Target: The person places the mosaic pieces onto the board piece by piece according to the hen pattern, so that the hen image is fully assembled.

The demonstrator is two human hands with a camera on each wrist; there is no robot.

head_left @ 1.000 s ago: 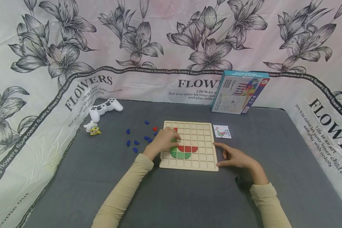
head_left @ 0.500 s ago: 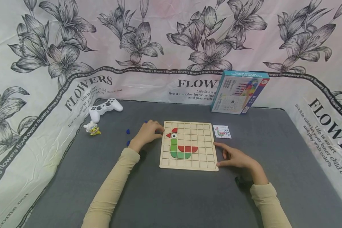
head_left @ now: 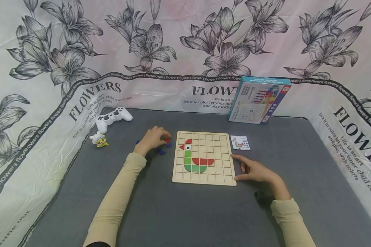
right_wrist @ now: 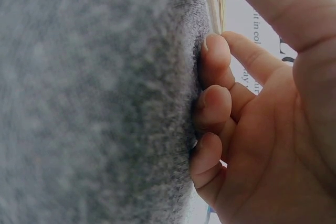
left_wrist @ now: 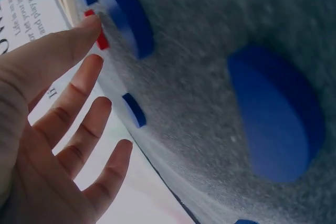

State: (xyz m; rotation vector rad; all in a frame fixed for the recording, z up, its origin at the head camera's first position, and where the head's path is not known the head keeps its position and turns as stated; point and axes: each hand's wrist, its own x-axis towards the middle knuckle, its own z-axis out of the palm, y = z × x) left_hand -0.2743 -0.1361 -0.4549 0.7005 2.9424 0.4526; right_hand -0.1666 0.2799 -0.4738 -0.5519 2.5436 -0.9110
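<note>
My left hand [head_left: 154,138] is over the loose pieces left of the wooden grid board [head_left: 219,175]. Its thumb tip overlaps a small red piece [left_wrist: 102,40] in the left wrist view, while the other fingers are spread and fairly straight. Blue half-round pieces [left_wrist: 275,119] lie around it. On the board, red and green pieces and one eye tile [head_left: 188,147] form a bird-like figure. My right hand [head_left: 256,171] touches the board's right edge with an extended index finger and thumb; its remaining fingers curl against the grey cloth in the right wrist view.
A small pattern card [head_left: 240,142] lies right of the board. Behind it stands a teal-edged box [head_left: 256,101]. At the back left are a white game controller [head_left: 114,118] and a small yellow-and-white figurine [head_left: 100,139]. A dark object [head_left: 259,197] sits near the right wrist.
My left hand has left the board and moved left to the loose red piece, uncovering the bird's head with its red beak and eye. The right hand has stayed at the board's edge.
</note>
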